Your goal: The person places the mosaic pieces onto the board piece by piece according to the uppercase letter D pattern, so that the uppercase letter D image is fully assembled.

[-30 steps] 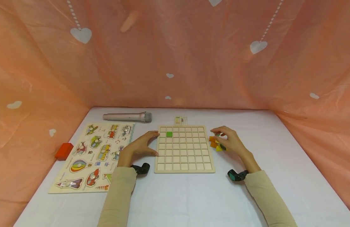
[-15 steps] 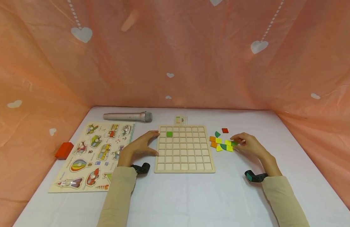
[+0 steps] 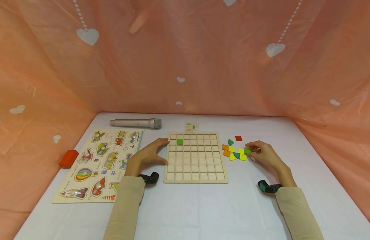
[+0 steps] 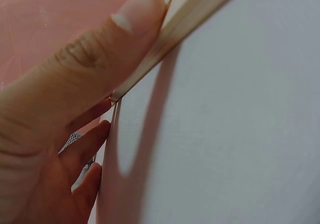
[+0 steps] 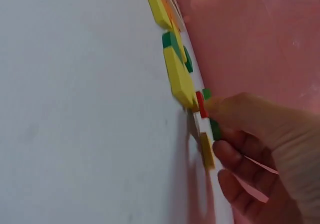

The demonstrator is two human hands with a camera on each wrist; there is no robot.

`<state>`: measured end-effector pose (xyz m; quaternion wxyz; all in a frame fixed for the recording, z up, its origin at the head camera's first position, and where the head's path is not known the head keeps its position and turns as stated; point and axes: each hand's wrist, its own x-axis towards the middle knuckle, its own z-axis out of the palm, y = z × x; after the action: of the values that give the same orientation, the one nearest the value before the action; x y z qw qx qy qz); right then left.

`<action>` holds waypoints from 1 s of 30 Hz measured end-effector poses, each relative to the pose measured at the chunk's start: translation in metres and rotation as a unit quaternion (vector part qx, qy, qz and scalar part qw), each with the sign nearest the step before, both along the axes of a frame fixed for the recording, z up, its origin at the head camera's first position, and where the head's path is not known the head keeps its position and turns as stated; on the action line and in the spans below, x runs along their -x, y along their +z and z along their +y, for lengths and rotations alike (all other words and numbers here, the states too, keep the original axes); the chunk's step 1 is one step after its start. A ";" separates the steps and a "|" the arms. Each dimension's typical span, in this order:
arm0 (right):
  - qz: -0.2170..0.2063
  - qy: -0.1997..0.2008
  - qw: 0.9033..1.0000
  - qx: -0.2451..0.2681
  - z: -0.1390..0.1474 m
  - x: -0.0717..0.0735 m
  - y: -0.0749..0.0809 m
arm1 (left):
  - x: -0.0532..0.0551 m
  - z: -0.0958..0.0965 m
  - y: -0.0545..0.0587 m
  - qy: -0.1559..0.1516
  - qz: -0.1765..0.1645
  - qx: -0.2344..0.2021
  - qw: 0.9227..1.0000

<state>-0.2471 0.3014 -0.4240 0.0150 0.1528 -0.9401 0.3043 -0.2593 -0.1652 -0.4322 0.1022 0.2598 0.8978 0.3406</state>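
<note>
A light wooden grid board point(image 3: 195, 183) lies in the middle of the table, with one green square tile point(image 3: 180, 142) in its upper left part. My left hand point(image 3: 149, 154) is at the board's left edge, thumb and fingers spread apart along the rim; the left wrist view has the thumb point(image 4: 120, 38) right against the wooden edge. Right of the board, my right hand point(image 3: 264, 154) pinches a light green tile point(image 3: 247, 151) between thumb and fingers, beside a loose group of flat tiles. Among these are yellow tiles point(image 3: 243, 157), orange tiles point(image 3: 225, 147) and a dark green tile point(image 3: 237, 155).
A red tile point(image 3: 238, 138) and a green rounded tile point(image 3: 230, 142) lie behind the group. A small pattern card point(image 3: 192, 127) is beyond the board. Leftward are a picture puzzle board point(image 3: 96, 166), a microphone point(image 3: 135, 123) and a red block point(image 3: 69, 158).
My right hand has moved right from over the tile pile, leaving the tiles spread and in sight, and now pinches a green tile. My left hand stays at the board.
</note>
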 end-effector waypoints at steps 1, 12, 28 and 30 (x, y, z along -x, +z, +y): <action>0.009 0.001 1.000 0.007 -0.003 0.002 0.001 | 0.000 0.000 0.000 -0.001 0.000 -0.001 1.000; 0.108 0.079 0.986 0.103 -0.084 0.025 0.012 | -0.001 -0.001 0.000 -0.005 0.003 -0.011 1.000; 0.030 0.148 0.980 0.129 -0.194 0.056 -0.007 | -0.002 0.000 0.004 -0.005 -0.005 -0.013 1.000; 0.020 0.143 0.981 0.131 -0.199 0.056 -0.011 | -0.001 0.000 0.004 -0.002 -0.007 -0.013 1.000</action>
<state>-0.3036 0.1025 -0.4349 0.0099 0.2882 -0.8603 0.4204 -0.2578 -0.1653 -0.4286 0.1056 0.2609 0.8921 0.3535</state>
